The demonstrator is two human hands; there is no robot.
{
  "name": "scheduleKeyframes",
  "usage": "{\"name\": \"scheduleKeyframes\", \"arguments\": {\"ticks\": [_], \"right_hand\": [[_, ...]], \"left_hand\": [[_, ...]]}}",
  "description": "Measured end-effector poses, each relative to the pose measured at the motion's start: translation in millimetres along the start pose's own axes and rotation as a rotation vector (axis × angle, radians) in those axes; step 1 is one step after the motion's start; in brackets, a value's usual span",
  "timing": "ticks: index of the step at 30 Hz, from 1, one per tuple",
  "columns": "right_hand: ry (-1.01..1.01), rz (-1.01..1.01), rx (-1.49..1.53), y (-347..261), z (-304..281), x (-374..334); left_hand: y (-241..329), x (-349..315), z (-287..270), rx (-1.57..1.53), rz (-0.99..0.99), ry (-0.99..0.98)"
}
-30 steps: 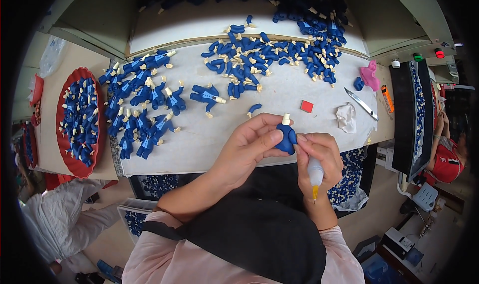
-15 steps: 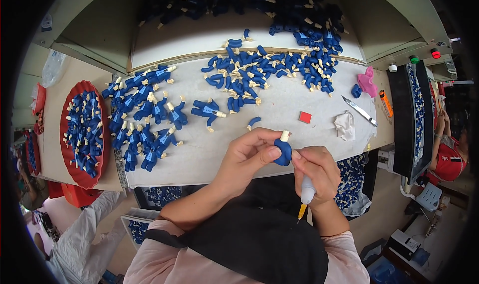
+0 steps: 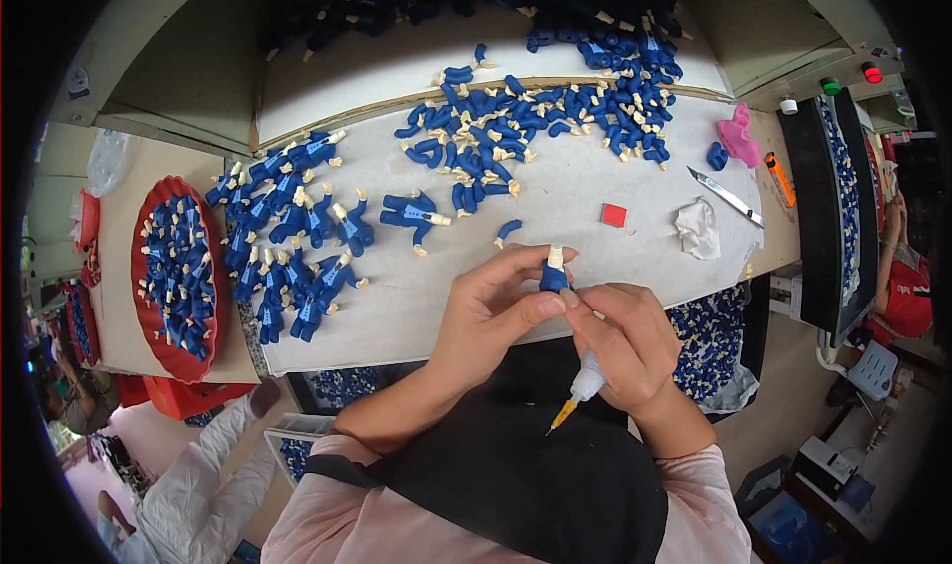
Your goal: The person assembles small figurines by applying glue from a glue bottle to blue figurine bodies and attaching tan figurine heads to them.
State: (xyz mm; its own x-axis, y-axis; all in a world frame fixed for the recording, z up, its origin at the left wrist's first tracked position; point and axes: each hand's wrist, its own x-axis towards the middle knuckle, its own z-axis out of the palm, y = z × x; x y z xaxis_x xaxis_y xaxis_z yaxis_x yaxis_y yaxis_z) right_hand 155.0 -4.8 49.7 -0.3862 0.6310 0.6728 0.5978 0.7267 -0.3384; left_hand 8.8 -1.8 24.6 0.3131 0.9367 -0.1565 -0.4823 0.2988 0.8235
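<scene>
My left hand point(image 3: 484, 311) is closed on a small blue figurine body point(image 3: 552, 280) with a cream neck, held above the front edge of the table. My right hand point(image 3: 635, 351) meets it, its thumb and fingertips pressed together against the body's lower right side. Any small part between those fingertips is hidden. Tucked in the same hand is a white needle-tip bottle point(image 3: 588, 376), its yellow nozzle pointing down and left. Just beyond my hands lies a loose blue figurine arm point(image 3: 508, 230) with a cream hand.
Many figurine arms point(image 3: 496, 128) lie heaped at the back. Bodies with arms point(image 3: 327, 286) fill the left, beside a red tray point(image 3: 220, 316). To the right are a red block point(image 3: 613, 215), crumpled tissue point(image 3: 698, 229), a craft knife point(image 3: 729, 199), an orange cutter point(image 3: 780, 179) and pink material point(image 3: 739, 136).
The figurine body has turned in my left fingers, and my right fingertips have shifted onto its lower side. The bottle's nozzle has swung left. The whole view has shifted slightly.
</scene>
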Motion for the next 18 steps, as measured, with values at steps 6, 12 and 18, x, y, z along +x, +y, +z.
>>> {"name": "scheduleKeyframes", "arguments": {"ticks": [6,12,18], "right_hand": [[-0.011,0.016,0.022,-3,-5,0],[-0.023,0.191,0.137,-8,-14,-12],[0.054,0.263,0.099,-5,-3,-25]], "left_hand": [[2,0,-3,-0.043,-0.039,-0.108],[2,-4,5,-0.292,-0.132,-0.131],[-5,-4,2,-0.426,-0.187,-0.18]]}}
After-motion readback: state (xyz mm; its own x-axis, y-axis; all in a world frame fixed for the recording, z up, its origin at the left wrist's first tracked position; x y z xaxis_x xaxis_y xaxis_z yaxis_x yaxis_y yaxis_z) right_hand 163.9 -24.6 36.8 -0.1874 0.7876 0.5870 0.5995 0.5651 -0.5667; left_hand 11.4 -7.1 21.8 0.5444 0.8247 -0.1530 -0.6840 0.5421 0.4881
